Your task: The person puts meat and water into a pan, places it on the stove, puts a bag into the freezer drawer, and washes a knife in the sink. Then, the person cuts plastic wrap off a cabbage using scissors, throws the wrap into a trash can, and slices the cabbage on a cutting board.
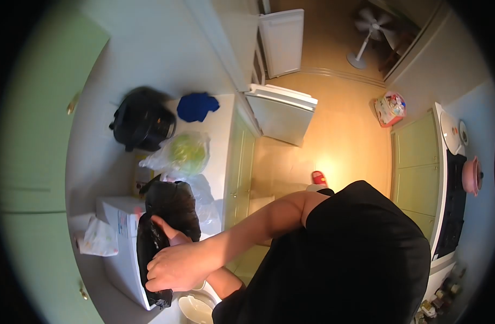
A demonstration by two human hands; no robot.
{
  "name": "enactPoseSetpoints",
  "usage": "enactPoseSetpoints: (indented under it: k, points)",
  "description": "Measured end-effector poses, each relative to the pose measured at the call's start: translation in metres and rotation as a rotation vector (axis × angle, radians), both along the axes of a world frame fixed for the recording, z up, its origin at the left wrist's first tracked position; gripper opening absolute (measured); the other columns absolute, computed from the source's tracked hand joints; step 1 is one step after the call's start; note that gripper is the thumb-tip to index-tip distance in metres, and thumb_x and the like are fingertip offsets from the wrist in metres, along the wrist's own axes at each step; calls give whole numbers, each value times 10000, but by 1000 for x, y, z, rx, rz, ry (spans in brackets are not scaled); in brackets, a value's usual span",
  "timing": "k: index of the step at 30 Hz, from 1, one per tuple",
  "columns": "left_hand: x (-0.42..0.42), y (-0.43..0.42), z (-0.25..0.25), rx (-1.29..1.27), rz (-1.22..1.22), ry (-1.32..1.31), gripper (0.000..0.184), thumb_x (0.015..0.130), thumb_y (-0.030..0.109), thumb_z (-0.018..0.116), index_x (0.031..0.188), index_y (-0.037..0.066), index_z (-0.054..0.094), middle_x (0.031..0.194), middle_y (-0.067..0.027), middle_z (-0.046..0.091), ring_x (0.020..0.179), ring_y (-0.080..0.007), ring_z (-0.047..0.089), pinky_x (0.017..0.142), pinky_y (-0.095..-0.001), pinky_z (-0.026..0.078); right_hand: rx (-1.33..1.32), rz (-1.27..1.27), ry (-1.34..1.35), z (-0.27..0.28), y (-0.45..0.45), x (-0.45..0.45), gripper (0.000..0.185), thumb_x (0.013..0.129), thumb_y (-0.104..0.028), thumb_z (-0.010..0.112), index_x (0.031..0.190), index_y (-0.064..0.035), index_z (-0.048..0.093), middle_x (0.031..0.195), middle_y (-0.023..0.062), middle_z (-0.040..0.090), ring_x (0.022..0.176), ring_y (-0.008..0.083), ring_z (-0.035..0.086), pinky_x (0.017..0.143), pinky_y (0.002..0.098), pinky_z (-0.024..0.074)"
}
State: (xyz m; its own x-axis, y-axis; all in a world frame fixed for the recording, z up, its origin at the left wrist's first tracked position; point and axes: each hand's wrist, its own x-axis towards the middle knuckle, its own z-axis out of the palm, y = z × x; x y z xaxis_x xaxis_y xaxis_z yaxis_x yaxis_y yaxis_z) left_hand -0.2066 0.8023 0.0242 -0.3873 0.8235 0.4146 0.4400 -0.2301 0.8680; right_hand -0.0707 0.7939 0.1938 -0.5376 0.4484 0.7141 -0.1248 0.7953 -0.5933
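A crumpled black plastic bag (172,208) lies against a white box-like container (115,259) on the counter. My right hand (177,267) reaches across with its fingers curled on the lower part of the bag. Partly hidden behind it, my left hand (170,233) is closed against the bag, with one finger or thumb showing. My forearms cross near the wrists. Beside the bag sits a clear plastic bag (188,154) with something green inside. Below my hands is a white tub (196,309).
A black rice-cooker-like appliance (142,120) and a blue cloth (196,107) lie farther along the counter (217,132). A patterned white packet (99,237) is by the wall. An open fridge door (282,116) juts over the floor. A pink pot (470,175) stands by the stove.
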Motion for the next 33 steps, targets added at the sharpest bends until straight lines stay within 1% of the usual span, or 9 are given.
enactPoseSetpoints:
  k: [6, 11, 15, 18, 20, 25, 28, 31, 33]
  points:
    - [149, 12, 20, 45, -129, -292, 353, 975, 413, 505, 1026, 99, 352, 1148, -90, 443, 1095, -192, 439, 1006, -373, 373, 64, -260, 290, -23, -1, 171, 205, 724, -102, 675, 915, -60, 616, 1062, 110, 586, 1043, 294, 550, 1048, 463, 367]
    - [356, 31, 28, -12, -207, -650, 368, 1055, 452, 414, 864, 138, 432, 985, -38, 513, 941, -168, 526, 901, -357, 457, -694, -652, 468, -123, 1, 453, 652, 732, -283, 841, 1243, -9, 543, 1280, 142, 498, 1231, 302, 462, 1084, 432, 355]
    - [540, 20, 24, -289, -292, -892, 368, 1037, 451, 463, 879, 126, 529, 943, -34, 552, 921, -180, 552, 867, -349, 471, -1381, -316, 978, -252, -36, 592, 717, 949, -480, 601, 1484, -62, 370, 1551, 117, 338, 1425, 261, 339, 1161, 446, 295]
    - [632, 20, -5, -833, -452, -701, 398, 963, 339, 580, 1200, 22, 543, 1212, -108, 552, 1158, -208, 512, 1052, -361, 374, -1676, -71, 1436, -267, -33, 667, 671, 1022, -578, 360, 1474, -85, 418, 1479, 127, 463, 1334, 280, 475, 1114, 481, 392]
    - [681, 35, -40, -984, -664, -369, 579, 837, 188, 730, 1328, -16, 500, 1380, -169, 488, 1278, -269, 474, 1113, -386, 342, -1606, -305, 1220, -292, -13, 718, 648, 1009, -567, 406, 1385, -50, 513, 1338, 110, 601, 1173, 260, 611, 998, 423, 519]
    - [764, 132, -95, -364, -674, 256, 961, 696, 58, 779, 1538, 149, 325, 1584, -256, 206, 1413, -476, 300, 1140, -497, 306, -1818, -252, 1243, -351, 50, 788, 606, 1018, -533, 418, 1400, -71, 503, 1361, 105, 585, 1212, 267, 586, 1031, 424, 494]
    - [799, 191, -143, -642, -925, -165, 755, 822, 95, 650, 1515, 99, 352, 1528, -247, 353, 1391, -434, 365, 1166, -444, 285, -1738, -156, 1318, -391, 109, 830, 601, 1016, -531, 423, 1421, -92, 488, 1376, 103, 573, 1232, 275, 571, 1058, 428, 471]
    - [837, 248, -187, -541, -1091, -129, 720, 834, 154, 658, 1475, 19, 358, 1475, -246, 417, 1373, -422, 397, 1145, -414, 314, -1458, -664, 912, -450, 184, 862, 679, 987, -568, 478, 1465, -88, 439, 1421, 86, 536, 1254, 250, 548, 1095, 407, 424]
    - [852, 292, -191, -675, -937, -268, 736, 804, 121, 682, 1463, 34, 366, 1448, -243, 429, 1347, -424, 411, 1120, -425, 348, -1738, -513, 1023, -463, 251, 865, 707, 976, -581, 491, 1476, -85, 423, 1444, 90, 510, 1276, 250, 523, 1106, 391, 404]
